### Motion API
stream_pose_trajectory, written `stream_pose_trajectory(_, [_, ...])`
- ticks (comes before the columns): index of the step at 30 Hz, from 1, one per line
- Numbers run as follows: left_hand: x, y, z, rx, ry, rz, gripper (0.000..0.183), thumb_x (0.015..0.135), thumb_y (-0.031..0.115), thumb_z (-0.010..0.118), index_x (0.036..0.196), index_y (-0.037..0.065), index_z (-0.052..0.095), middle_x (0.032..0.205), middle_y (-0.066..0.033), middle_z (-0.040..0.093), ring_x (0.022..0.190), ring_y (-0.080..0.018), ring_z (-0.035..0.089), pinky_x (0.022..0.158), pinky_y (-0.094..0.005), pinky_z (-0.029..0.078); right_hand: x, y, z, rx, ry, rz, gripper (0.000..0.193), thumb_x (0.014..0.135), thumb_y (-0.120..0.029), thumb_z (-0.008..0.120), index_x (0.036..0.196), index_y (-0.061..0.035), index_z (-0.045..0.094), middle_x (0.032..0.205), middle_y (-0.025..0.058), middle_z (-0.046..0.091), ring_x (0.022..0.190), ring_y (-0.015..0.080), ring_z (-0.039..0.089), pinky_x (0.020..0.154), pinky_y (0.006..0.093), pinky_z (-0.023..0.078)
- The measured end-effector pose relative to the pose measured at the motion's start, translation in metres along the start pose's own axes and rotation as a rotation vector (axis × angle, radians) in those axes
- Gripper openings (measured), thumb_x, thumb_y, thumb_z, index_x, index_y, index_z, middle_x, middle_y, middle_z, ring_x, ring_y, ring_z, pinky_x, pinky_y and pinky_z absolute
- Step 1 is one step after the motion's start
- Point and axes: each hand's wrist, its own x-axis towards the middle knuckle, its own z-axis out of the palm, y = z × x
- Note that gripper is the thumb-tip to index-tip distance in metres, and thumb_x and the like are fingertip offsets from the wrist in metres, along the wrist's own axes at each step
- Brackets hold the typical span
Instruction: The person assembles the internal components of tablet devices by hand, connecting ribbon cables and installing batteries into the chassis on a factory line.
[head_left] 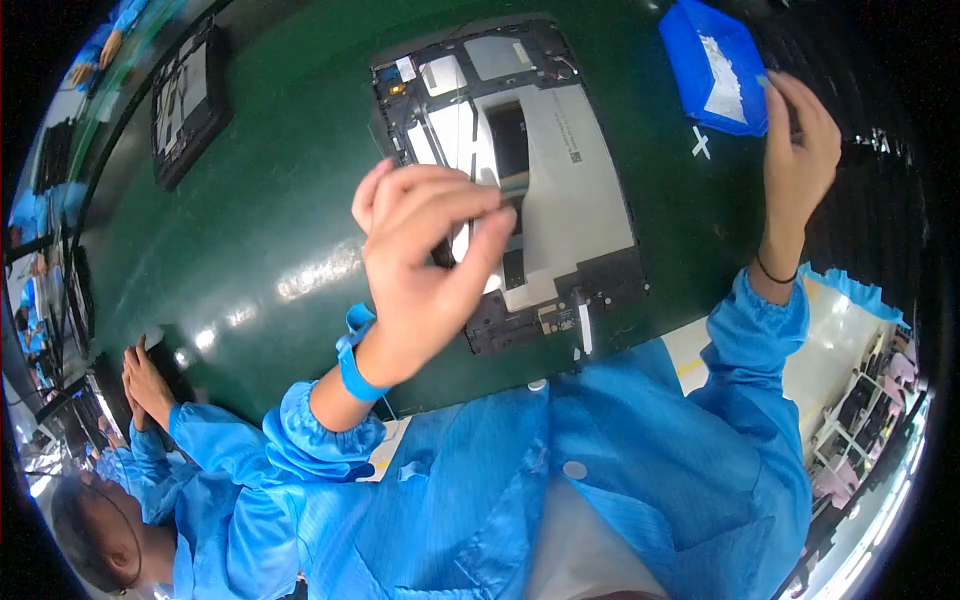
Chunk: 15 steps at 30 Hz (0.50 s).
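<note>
An opened tablet [590, 190] lies in front of me on the green table, its large silver battery and dark frame exposed. My left hand [425, 235], wearing a blue wrist strap [358, 360], hovers over its left half. Thumb and forefinger come together there; whatever they may hold is too blurred to name. At the far right my right hand [803, 150] is beside a blue bin [690, 75] with small white pieces [722, 80] in it. Its thumb and forefinger pinch a tiny pale thing [763, 80] by the bin's rim, too small to identify.
A white cross mark [701, 143] shows on the green table [290, 210] near the bin. Another opened tablet [185, 100] lies at the far left. To my left sits a co-worker in blue, whose hands [145, 385] are at the table's edge.
</note>
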Motion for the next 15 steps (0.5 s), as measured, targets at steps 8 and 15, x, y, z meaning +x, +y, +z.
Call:
stream_pose_trajectory(8, [0.011, -0.010, 0.014, 0.163, 0.069, -0.021, 0.012, 0.072, 0.016, 0.080, 0.082, 0.014, 0.074, 0.120, -0.0040, 0.060, 0.121, -0.0314, 0.044, 0.105, -0.0444, 0.024, -0.049, -0.106, -0.009, 0.505, -0.746, -0.787, 0.042, 0.098, -0.042, 0.045, 0.119, -0.0118, 0.064, 0.128, 0.0038, 0.062, 0.127, 0.0290, 0.051, 0.101, 0.0456, 0.034])
stream_pose_trajectory(15, [0.016, 0.000, 0.028, 0.203, 0.022, -0.076, 0.011, 0.074, 0.019, 0.079, 0.084, 0.017, 0.075, 0.130, -0.0071, 0.055, 0.130, -0.0371, 0.035, 0.107, -0.0482, 0.022, -0.049, -0.115, -0.015, 0.738, -0.990, -0.754, 0.047, 0.079, -0.042, 0.066, 0.115, -0.0119, 0.062, 0.128, 0.0017, 0.060, 0.134, 0.0272, 0.044, 0.102, 0.0476, 0.037])
